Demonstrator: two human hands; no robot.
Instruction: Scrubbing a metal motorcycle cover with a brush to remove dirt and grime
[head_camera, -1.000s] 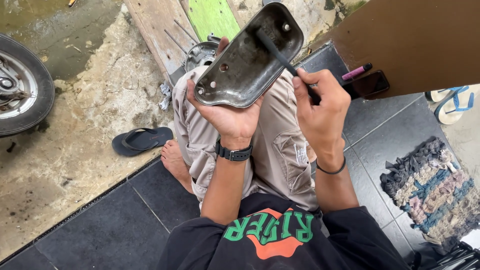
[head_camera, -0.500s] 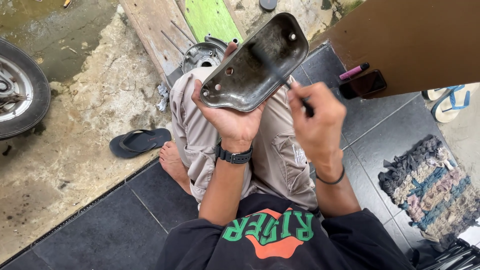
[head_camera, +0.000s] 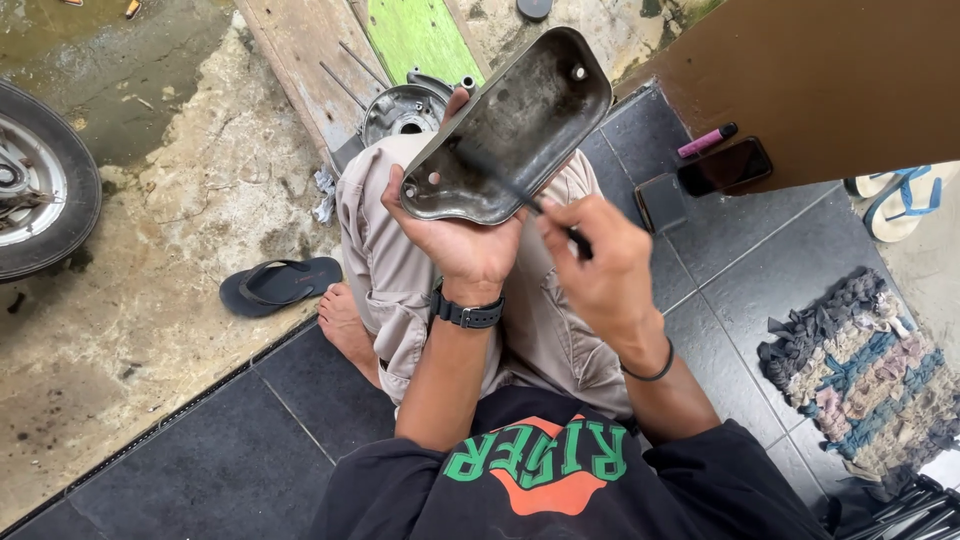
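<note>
Left hand (head_camera: 455, 235) fingers grip the metal cover (head_camera: 510, 125) rim; right hand (head_camera: 600, 265) fingers clench a thin tool (head_camera: 540, 207).

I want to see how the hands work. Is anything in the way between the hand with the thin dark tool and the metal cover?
Nothing visible is. The right hand holds a thin dark tool whose tip already lies inside the grey, dished metal cover. The left hand grips the cover's lower edge, off to one side.

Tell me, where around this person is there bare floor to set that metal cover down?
Dark tiles lie bare at lower left, between the bare foot and the concrete edge, and at right between the phone and the rag rug. It is crowded ahead: the wooden plank holds a round metal part, and the lap sits under the metal cover.
</note>
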